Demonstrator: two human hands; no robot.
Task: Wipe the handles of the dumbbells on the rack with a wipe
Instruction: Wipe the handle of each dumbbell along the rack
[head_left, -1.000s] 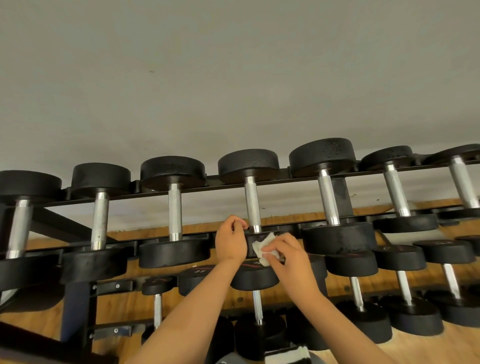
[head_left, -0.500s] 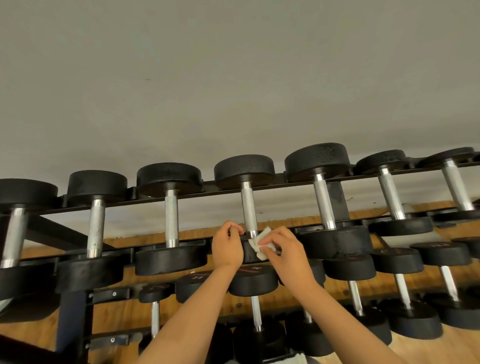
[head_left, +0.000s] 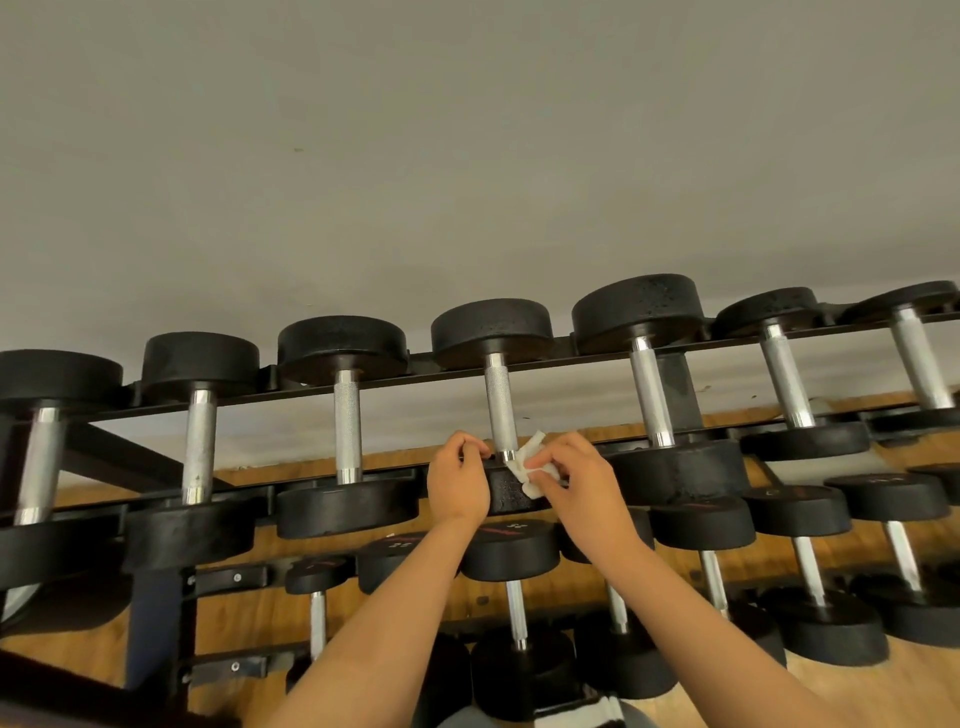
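Centre of frame, just below mid-height: both grips are up at the 4th dumbbell (head_left: 493, 332) from the left on the rack's (head_left: 161, 629) top row. The right grip (head_left: 576, 483) pinches a crumpled white wipe (head_left: 530, 462) btwn thumb & fingertips. The wipe touches the low end of the knurled handle (head_left: 501, 405), where it meets the near head (head_left: 511, 493). Prob. bunched up to give a thick pad to wrap round the bar.

The left grip (head_left: 457, 483) has its fingers curled over the top edge of that head, just left of the handle base. Can't tell if it also catches the front rail. Looks like a steadying hold, so the dumbbell won't roll in its cradle while the bar gets rubbed.

Dumbbells lie w/ handles running front-to-back across two rails, heads outside them, which leaves each handle bare & reachable from the front. Lower rows w/ smaller dumbbells sit at bottom centre & right. Wood floor (head_left: 893, 691) lower right; grey wall (head_left: 467, 156) fills the upper half.

Step in hand, as I read it: wiping this handle at its near end, w/ the upper length yet to do. Can't tell whether the neighbouring handles are done. Next move prob. needs the wipe wrapped round the bar & slid up toward the far head.
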